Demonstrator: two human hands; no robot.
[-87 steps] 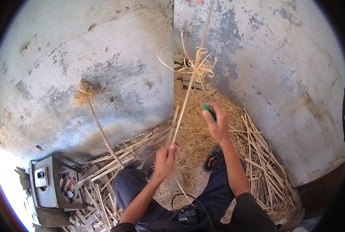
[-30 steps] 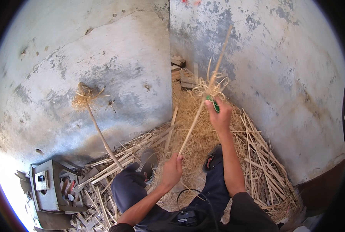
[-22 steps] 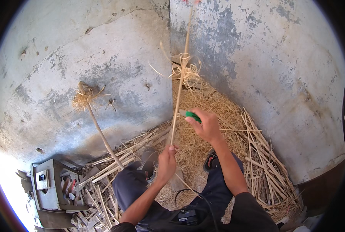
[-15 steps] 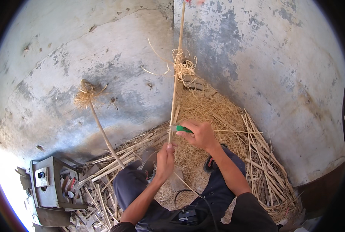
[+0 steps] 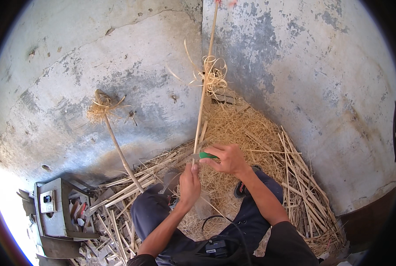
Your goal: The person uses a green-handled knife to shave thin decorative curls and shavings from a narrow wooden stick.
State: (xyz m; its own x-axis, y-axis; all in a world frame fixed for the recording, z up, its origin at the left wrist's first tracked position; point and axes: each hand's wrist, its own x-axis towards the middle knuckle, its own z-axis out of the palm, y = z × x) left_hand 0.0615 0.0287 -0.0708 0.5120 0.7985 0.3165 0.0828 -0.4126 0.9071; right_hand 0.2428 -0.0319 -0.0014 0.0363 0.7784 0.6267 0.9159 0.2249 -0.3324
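A long pale bamboo strip (image 5: 202, 106) slants up from my lap to the corner of the walls. My left hand (image 5: 189, 187) is closed round its lower part, thumb along the top. In my right hand (image 5: 230, 159) is a knife with a green handle (image 5: 207, 155), gripped in closed fingers. Its short blade (image 5: 195, 157) lies across the strip just above my left fingertips; the contact itself is too small to make out. Curled shavings (image 5: 215, 76) hang in a tangle partway up the strip.
Shavings (image 5: 238, 122) heap up in the corner. Loose bamboo strips (image 5: 302, 190) border the heap on the right, with more at left. A stick topped with shavings (image 5: 117, 144) leans on the left wall. An overturned wooden stool (image 5: 53, 217) lies at lower left; a black cable (image 5: 238, 230) crosses my lap.
My right hand has drawn the knife down the strip, closer to my left hand. The strip's upper part and its curls have shifted slightly right. My left hand stays nearly still.
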